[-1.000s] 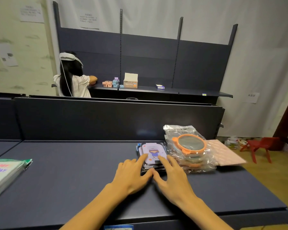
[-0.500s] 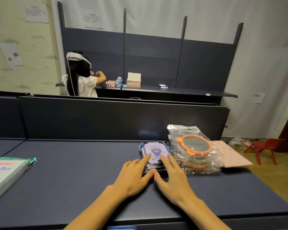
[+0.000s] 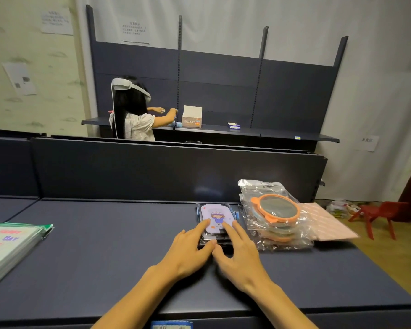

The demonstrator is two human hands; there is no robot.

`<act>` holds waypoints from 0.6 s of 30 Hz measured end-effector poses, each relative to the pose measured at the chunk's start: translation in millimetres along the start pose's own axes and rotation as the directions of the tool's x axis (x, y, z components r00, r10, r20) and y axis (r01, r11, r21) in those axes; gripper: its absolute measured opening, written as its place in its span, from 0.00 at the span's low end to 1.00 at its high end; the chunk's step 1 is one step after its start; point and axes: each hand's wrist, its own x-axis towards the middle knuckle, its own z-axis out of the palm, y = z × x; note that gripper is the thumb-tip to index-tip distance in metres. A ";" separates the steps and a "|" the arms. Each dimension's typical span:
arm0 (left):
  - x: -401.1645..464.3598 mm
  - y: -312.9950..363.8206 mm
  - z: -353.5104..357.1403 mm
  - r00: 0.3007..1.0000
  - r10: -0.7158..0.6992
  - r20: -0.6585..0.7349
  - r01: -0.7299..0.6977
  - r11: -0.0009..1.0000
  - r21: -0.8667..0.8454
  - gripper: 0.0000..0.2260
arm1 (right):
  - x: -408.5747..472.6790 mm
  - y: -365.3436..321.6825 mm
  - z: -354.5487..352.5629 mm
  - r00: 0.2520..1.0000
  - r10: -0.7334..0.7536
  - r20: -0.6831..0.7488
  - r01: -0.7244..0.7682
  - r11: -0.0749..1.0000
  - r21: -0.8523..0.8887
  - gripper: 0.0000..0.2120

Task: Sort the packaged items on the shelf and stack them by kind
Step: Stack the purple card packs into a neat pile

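Nearest the camera, at the front edge of the dark blue shelf [image 3: 105, 252], a blue-and-white label [image 3: 171, 325] shows at the bottom of the view. Just beyond it, two bare forearms reach forward side by side. Both hands lie flat with fingers spread, gripping nothing: the left hand [image 3: 188, 250] and the right hand [image 3: 239, 255] have thumbs meeting at the near edge of a stack of lilac cartoon packs [image 3: 216, 216], and their index fingertips rest on the top pack's face. That stack sits flat on the shelf, right of centre. Just beside it on the right lies a pile of round orange-rimmed mirrors in clear bags [image 3: 277, 216], bags crinkled and overlapping. A pink flat packet [image 3: 330, 224] lies partly under that pile and overhangs the shelf's right end. Well apart, at the far left edge, rests a stack of white packs with green trim [image 3: 12, 243]. Behind the shelf rises a dark back panel [image 3: 171, 172]. Farther off, another person [image 3: 133, 115] wearing a head-mounted device reaches to a far shelf [image 3: 259, 132] holding a cardboard box [image 3: 192, 117]. On the floor at right stands a red chair [image 3: 380, 217].
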 end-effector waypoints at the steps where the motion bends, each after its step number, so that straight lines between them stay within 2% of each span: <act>1: -0.9 0.2 0.0 1.000 -0.013 -0.002 0.013 0.999 -0.035 0.24 | -0.9 -1.7 -0.9 1.000 -0.007 -0.004 0.007 1.000 0.013 0.32; 6: -6.1 5.1 1.2 0.990 -0.114 -0.077 0.092 0.964 -0.248 0.21 | -2.7 -9.7 -2.4 0.999 -0.044 -0.002 0.044 0.998 0.054 0.28; 11: -9.2 16.8 -5.8 0.949 -0.190 -0.250 0.104 0.942 -0.319 0.17 | -0.8 -17.3 7.1 0.999 -0.051 0.001 0.051 0.992 0.114 0.32; 14: -8.6 24.2 -14.2 0.939 -0.211 -0.272 0.113 0.936 -0.333 0.18 | 1.8 -20.3 9.1 0.997 -0.077 -0.007 0.077 0.984 0.160 0.34; 18: -9.0 28.2 -19.4 0.926 -0.257 -0.277 0.140 0.914 -0.380 0.17 | 3.4 -23.8 8.6 0.992 -0.120 -0.035 0.124 0.974 0.192 0.31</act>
